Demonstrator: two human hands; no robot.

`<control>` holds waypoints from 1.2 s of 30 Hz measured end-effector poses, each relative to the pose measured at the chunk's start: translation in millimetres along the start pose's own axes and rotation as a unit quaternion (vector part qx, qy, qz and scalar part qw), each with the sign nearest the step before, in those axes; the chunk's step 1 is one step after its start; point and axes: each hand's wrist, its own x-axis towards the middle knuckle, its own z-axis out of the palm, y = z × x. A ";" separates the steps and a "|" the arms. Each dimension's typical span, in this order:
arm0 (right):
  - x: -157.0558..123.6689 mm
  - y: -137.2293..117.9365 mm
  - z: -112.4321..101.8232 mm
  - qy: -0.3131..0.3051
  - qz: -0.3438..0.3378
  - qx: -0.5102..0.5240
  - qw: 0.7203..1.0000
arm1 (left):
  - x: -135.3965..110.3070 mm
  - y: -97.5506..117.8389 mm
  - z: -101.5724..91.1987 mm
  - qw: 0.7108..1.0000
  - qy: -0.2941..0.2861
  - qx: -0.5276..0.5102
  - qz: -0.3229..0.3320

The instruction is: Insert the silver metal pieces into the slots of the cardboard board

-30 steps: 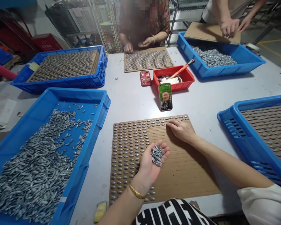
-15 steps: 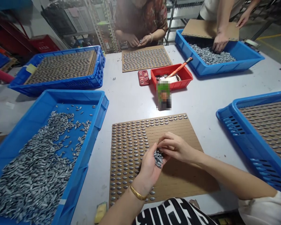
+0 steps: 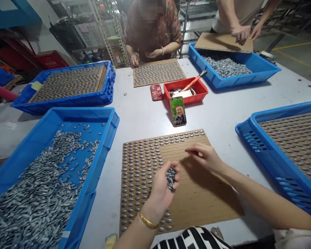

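Cupping a small heap of grey metal pieces in the left hand; the right hand hangs loosely bunched, any hold too small to tell, above the slotted cardboard board, its left part filled with rows; a blue crate lies beside it.

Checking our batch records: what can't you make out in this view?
All in the head view:
- Pieces in the left hand: fingers hide how many.
- Red tray: contents too small, partly hidden by its rim.
- Phone: screen partly blurred.
- Standing person: head cut off by the top edge.
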 end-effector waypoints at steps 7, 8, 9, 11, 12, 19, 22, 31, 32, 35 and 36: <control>22.8 62.2 4.5 0.042 -0.056 -0.194 0.979 | -3.5 -4.6 -7.1 0.996 0.012 -0.068 -0.052; 24.5 64.3 6.3 0.034 -0.061 -0.212 0.975 | -3.4 -8.7 -7.5 0.996 0.011 -0.061 -0.061; 25.8 65.4 7.8 0.030 -0.065 -0.230 0.970 | -3.5 -12.2 -7.6 0.997 0.010 -0.050 -0.062; 27.2 66.2 9.7 0.029 -0.073 -0.263 0.962 | -4.1 -17.0 -6.6 0.999 0.009 -0.018 -0.050; 27.4 66.4 10.1 0.029 -0.075 -0.275 0.958 | -4.4 -18.4 -5.9 0.999 0.008 -0.001 -0.042; 27.1 68.5 7.1 0.018 -0.078 -0.308 0.948 | -3.4 -20.7 -3.5 0.998 -0.008 0.042 -0.035; 27.4 70.1 5.3 -0.004 -0.087 -0.315 0.945 | -4.1 -18.8 -2.7 0.999 -0.008 0.038 -0.023; 12.0 15.7 1.3 0.011 -0.033 -0.143 0.989 | -2.3 -16.8 -3.0 0.999 0.006 0.041 0.007; 7.8 0.9 2.1 -0.014 -0.017 -0.070 0.997 | -1.7 -17.2 -2.9 0.999 0.010 0.043 0.014; -6.3 -38.9 6.2 -0.140 0.041 0.117 0.982 | -2.4 -19.8 -2.5 0.998 0.024 0.041 0.031; -11.4 -47.5 7.9 -0.152 0.062 0.151 0.975 | -3.4 -21.4 -2.5 0.998 0.029 0.038 0.034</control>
